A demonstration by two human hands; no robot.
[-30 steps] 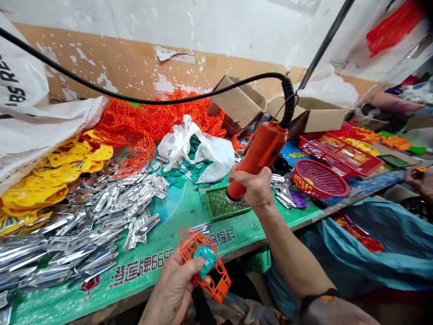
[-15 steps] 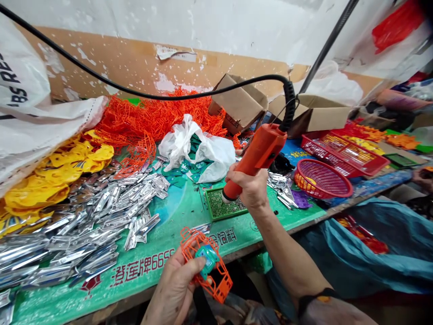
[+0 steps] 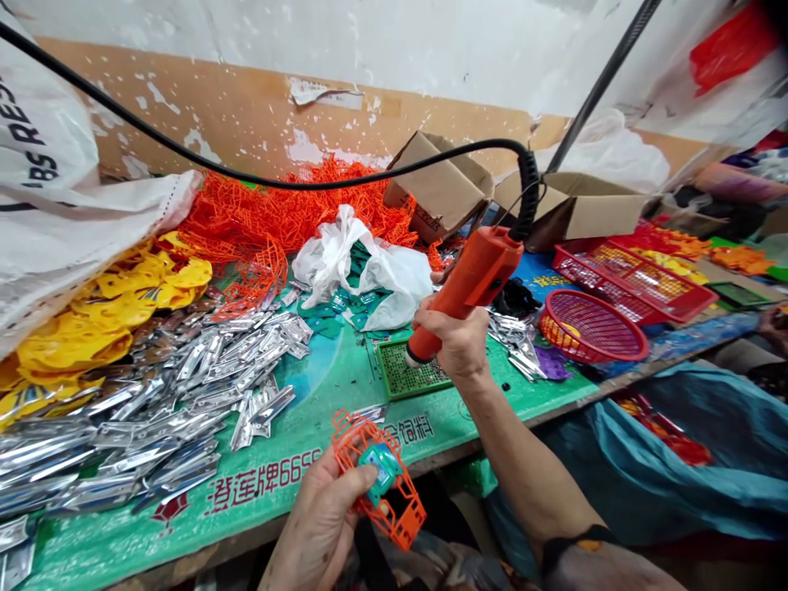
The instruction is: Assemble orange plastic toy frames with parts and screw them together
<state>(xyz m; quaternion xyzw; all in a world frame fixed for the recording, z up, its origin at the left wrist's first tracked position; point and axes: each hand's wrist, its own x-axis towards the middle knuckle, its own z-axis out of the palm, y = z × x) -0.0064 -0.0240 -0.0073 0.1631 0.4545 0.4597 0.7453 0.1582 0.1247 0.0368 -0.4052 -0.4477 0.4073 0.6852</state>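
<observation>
My right hand (image 3: 459, 341) is wrapped round an orange electric screwdriver (image 3: 471, 275), which slants with its lower end over a green perforated tray (image 3: 394, 376) holding small screws. From its top a black cable (image 3: 258, 178) arcs away to the left. Lower in the head view, my left hand (image 3: 326, 509) pinches an orange plastic frame (image 3: 406, 517) with a teal plastic piece (image 3: 380, 472) lying against it; the thumb presses on the teal piece. The frame hangs just off the table's front edge. Fingers behind the frame are partly hidden.
Shiny metal strips (image 3: 160, 410) and yellow plastic parts (image 3: 92, 328) are heaped at left. Behind are a pile of orange frames (image 3: 240, 222), a white plastic bag (image 3: 394, 275) and cardboard boxes (image 3: 452, 185). Red baskets (image 3: 594, 328) stand at right. A co-worker's hand (image 3: 776, 324) shows at the right edge.
The view has shifted slightly, so the table's contents appear a little further right. Both hands keep their holds, and the screwdriver stays over the screw tray.
</observation>
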